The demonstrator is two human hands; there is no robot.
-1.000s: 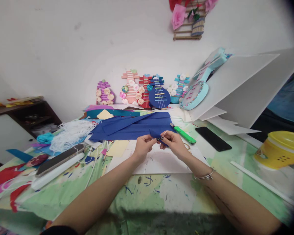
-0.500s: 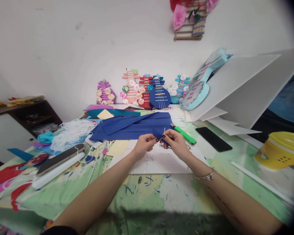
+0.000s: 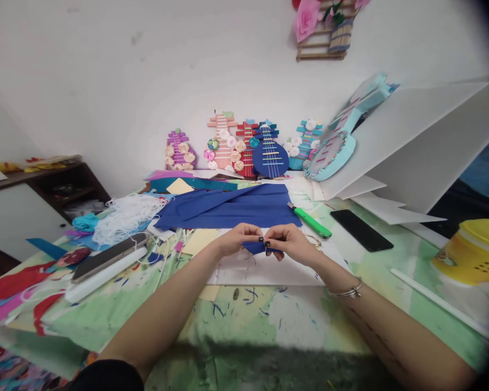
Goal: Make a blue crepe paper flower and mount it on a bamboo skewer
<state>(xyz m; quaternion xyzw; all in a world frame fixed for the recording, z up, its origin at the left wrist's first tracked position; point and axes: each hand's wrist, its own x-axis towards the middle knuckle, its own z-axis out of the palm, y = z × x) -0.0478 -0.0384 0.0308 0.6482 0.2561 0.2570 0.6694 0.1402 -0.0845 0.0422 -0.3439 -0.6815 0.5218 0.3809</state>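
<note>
Pinching a small blue paper-like piece [image 3: 253, 247] mid-frame between our left hand [image 3: 235, 239] and right hand [image 3: 292, 244], we seem partway through working it, with setting-down not yet done.

Head-worn view over the desk [image 3: 285, 320], facing the wall [image 3: 146, 70]
The single camera sits at the person's head, looking forward and down: forearms enter from the bottom corners, both hands meet close in front near the centre, the desk spreads beneath them, and the wall fills the upper part, farther off. No second view shares the scene.
</note>
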